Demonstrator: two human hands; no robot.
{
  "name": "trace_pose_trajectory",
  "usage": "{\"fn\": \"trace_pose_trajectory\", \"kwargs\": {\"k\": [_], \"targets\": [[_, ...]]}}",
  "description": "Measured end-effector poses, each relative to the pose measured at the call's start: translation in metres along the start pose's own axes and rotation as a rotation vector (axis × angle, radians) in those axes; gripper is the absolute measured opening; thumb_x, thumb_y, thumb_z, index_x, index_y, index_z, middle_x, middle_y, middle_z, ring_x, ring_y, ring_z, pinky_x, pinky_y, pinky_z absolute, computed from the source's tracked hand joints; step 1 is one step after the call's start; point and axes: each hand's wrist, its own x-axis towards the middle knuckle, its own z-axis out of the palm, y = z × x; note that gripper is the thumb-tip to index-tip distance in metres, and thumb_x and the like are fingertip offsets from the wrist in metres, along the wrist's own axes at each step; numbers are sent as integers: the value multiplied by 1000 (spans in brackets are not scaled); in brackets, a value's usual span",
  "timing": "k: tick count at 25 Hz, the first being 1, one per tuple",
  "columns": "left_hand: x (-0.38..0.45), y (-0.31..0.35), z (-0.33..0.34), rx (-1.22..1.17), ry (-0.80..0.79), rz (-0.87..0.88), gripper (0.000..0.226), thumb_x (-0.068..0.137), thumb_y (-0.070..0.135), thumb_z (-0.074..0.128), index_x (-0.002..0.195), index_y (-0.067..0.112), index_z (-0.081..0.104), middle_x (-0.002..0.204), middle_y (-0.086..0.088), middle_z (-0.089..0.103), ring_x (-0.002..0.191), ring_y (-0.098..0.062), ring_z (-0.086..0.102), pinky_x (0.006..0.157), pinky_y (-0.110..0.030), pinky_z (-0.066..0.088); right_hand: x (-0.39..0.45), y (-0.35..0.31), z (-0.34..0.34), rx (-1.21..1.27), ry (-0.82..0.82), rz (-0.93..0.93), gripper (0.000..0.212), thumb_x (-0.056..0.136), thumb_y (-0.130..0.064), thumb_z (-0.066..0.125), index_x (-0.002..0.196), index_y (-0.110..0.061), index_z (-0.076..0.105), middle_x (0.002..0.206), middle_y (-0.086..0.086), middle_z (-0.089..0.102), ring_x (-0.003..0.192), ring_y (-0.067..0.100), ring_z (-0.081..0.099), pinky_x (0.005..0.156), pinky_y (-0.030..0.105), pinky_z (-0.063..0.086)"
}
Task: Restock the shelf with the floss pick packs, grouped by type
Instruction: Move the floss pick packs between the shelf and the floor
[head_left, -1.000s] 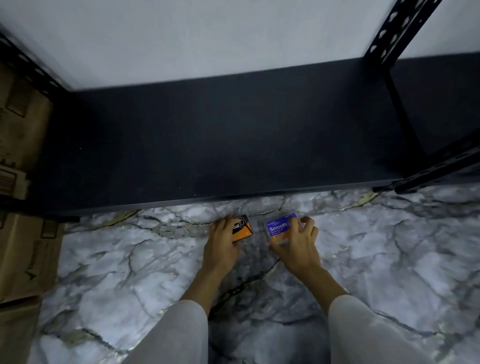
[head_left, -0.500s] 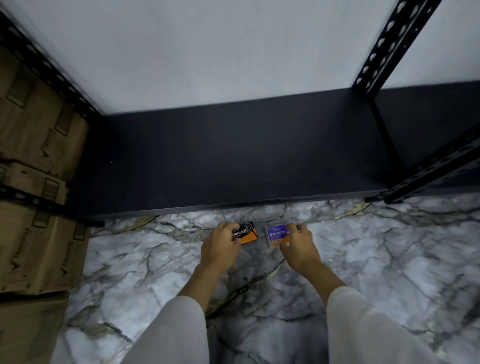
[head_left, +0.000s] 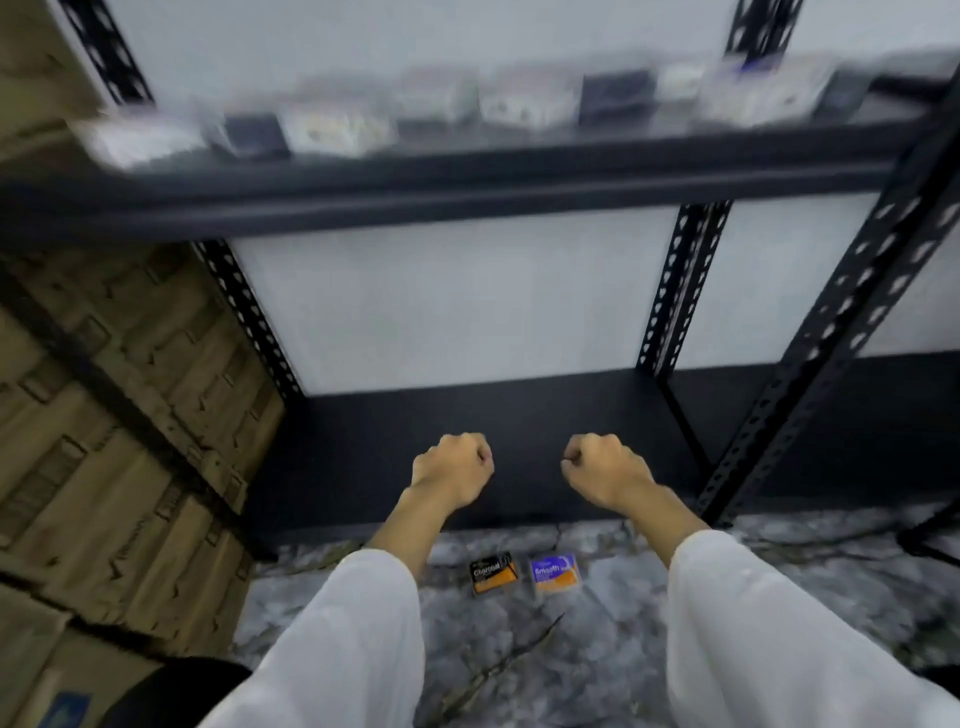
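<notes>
Two floss pick packs lie side by side on the marble floor: a black and orange Charcoal pack (head_left: 493, 572) and a purple and orange Smooth pack (head_left: 555, 573). My left hand (head_left: 451, 467) and my right hand (head_left: 605, 467) are raised above them in front of the bottom black shelf (head_left: 519, 415), each curled into a fist with nothing in it. Several blurred packs (head_left: 337, 130) stand in a row on the upper shelf (head_left: 467, 176).
Brown cardboard boxes (head_left: 104, 415) are stacked at the left beside the rack. Black perforated uprights (head_left: 831, 332) stand at the right and back. A white wall backs the shelves. Marble floor (head_left: 597, 649) lies in front.
Both hands let go of the two packs on the floor and rose, curled, in front of the bottom shelf. The view tilted up, bringing the upper shelf into sight.
</notes>
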Motion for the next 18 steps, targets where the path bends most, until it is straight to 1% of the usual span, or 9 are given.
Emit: {"fn": "trace_pose_trajectory", "kwargs": {"k": [3,5,7,10,13,15,16,17,18], "targets": [[-24,36,-69,20,126,85,21,91,28,43,99,28,63,106,4,66,94,-22,61,78,-33,47,-26,-29,-77,-29,126,-86,24,91,-35,48,104,-22,63,105,2,65,95,25,61,73,31,44],[-36,57,-112,32,236,140,23,91,28,43,102,27,63,107,4,66,94,-23,61,78,-32,47,-39,-48,-122,-27,224,-130,28,92,-36,46,111,-23,61,108,1,65,97,24,60,74,31,43],[-47,77,-153,27,355,192,23,91,29,44,103,26,64,107,5,66,93,-22,61,77,-32,47,-49,-67,-163,-12,323,-163,30,92,-38,46,114,-25,61,107,1,67,94,23,61,73,31,45],[-58,100,-208,-13,512,265,22,94,32,45,103,24,63,101,7,67,88,-20,61,73,-31,49,-60,-93,-214,52,449,-235,25,92,-35,47,107,-22,62,98,1,68,85,22,62,68,30,47],[-54,105,-252,-47,681,308,21,95,35,47,99,22,63,95,3,68,87,-21,62,71,-35,51,-55,-117,-251,112,545,-329,18,93,-30,49,100,-18,61,92,3,68,81,23,62,68,34,51],[-41,97,-271,-78,785,314,20,93,31,49,96,19,64,96,-1,67,90,-24,60,71,-38,51,-40,-131,-264,116,577,-374,16,92,-28,50,100,-18,60,96,3,68,82,23,61,66,31,49],[-33,91,-279,-96,832,314,18,91,29,50,93,19,64,96,-2,65,92,-25,59,71,-39,51,-31,-138,-269,125,588,-395,18,92,-28,51,103,-18,60,102,3,67,85,23,61,67,31,48],[-24,83,-284,-109,861,304,16,89,27,50,91,19,64,97,-2,65,94,-25,58,73,-40,50,-21,-144,-271,134,601,-414,21,91,-28,51,108,-17,59,110,4,64,93,23,61,71,32,48],[-14,74,-289,-106,876,281,17,88,27,51,94,19,64,102,-2,64,99,-25,57,78,-41,49,-8,-149,-272,128,615,-429,27,92,-29,52,116,-17,57,120,4,59,104,24,57,77,34,48]]}}
